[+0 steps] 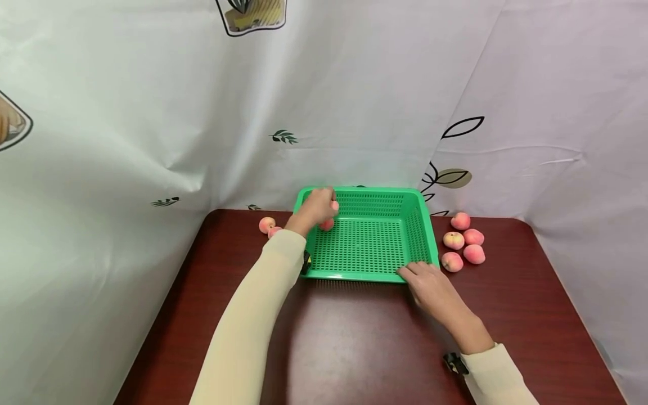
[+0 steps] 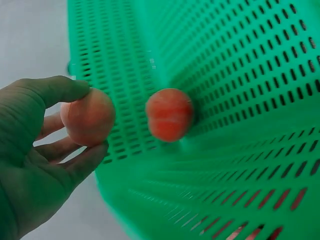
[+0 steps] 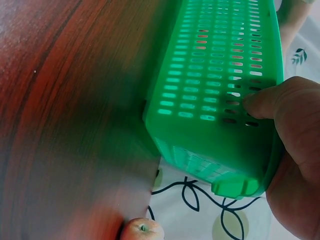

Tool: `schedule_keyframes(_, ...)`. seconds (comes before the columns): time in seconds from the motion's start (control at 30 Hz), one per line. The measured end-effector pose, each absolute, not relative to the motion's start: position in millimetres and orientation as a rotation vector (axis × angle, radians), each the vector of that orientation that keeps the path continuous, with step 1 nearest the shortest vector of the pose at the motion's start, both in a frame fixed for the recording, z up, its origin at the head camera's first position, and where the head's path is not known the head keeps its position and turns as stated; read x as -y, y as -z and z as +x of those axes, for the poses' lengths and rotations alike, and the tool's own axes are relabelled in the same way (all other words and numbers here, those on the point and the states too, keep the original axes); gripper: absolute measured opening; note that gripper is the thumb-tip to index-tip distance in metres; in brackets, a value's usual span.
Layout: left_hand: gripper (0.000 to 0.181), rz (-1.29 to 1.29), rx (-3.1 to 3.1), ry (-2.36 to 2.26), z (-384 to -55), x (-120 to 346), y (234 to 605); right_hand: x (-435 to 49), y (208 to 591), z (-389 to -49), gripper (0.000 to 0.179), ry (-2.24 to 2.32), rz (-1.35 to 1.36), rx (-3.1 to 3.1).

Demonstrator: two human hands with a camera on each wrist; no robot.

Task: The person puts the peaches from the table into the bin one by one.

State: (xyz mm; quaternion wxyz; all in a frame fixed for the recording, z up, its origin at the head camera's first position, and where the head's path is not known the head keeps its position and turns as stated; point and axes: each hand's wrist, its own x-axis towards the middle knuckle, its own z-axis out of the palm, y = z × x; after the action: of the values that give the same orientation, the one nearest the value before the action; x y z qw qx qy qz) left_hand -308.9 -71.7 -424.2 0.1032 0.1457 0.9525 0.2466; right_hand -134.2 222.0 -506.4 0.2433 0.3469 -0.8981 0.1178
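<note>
A green plastic basket (image 1: 361,276) with slotted walls stands at the back of the table. Above its left end my left hand (image 1: 319,206) holds a peach (image 2: 89,117) between thumb and fingers. Another peach (image 2: 170,114) lies inside the basket in its left back corner, apart from the held one. My right hand (image 1: 430,287) grips the basket's near rim by the right corner. In the right wrist view the thumb (image 3: 262,102) presses on the slotted outer wall, while the other fingers are mostly out of sight.
To the right of the basket, several peaches (image 1: 473,253) lie in a loose group on the dark red wooden table (image 1: 349,349). Left of it are peaches (image 1: 266,225) partly covered by my left arm. A white printed cloth (image 1: 354,101) hangs behind the table.
</note>
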Motion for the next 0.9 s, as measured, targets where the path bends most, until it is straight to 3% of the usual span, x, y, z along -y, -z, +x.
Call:
schedule_keyframes(0.4,0.022,0.493,-2.684,-0.69,-316.3,44.4,441.6,-222.1,507.8,-134.3,0.024,-0.302,0.94,2.446)
schedule_keyframes(0.63,0.036,0.497,-2.748,-0.477,-323.8,30.6,448.3,-221.7,507.4,-133.3,0.024,-0.292,0.932,2.471)
schedule_keyframes(0.9,0.029,0.499,-2.755,-0.325,-324.8,26.1,454.9,-222.4,506.8,-133.5,0.023,-0.293,0.937,2.475)
